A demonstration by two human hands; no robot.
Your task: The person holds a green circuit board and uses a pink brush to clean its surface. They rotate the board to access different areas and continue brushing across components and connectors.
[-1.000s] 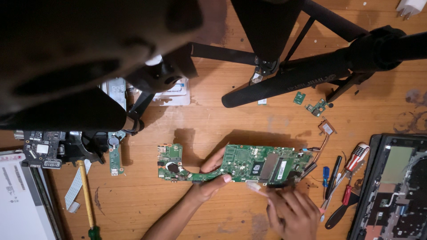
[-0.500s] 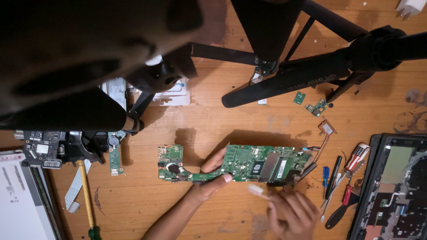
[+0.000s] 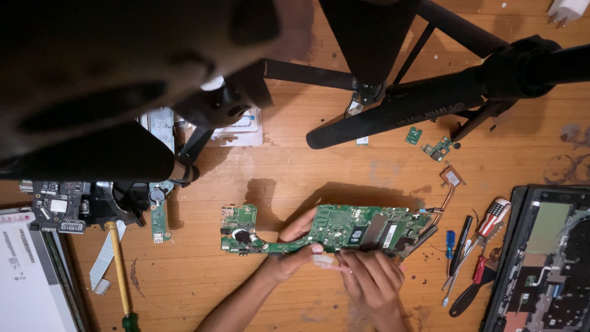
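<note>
A green laptop motherboard (image 3: 344, 229) lies across the middle of the wooden table (image 3: 307, 178). My left hand (image 3: 290, 255) grips its near edge, thumb on top of the board. Just right of it, my right hand (image 3: 372, 281) sits at the same near edge. It is closed on a small white tool (image 3: 322, 260), whose tip points left toward my left fingers. What kind of tool it is cannot be made out.
Black tripod legs (image 3: 424, 104) cross the far half of the table. Several screwdrivers (image 3: 470, 255) and an opened laptop base (image 3: 544, 264) lie at right. Small green boards (image 3: 437, 147) and a copper heat pipe (image 3: 452, 179) sit beyond. A dark circuit board (image 3: 58, 209), a yellow-shafted tool (image 3: 118, 264) and a screen panel (image 3: 24, 276) are at left.
My right hand has moved up and left with the white tool, from the table's near edge to the board's near edge beside my left hand. The board has stayed put.
</note>
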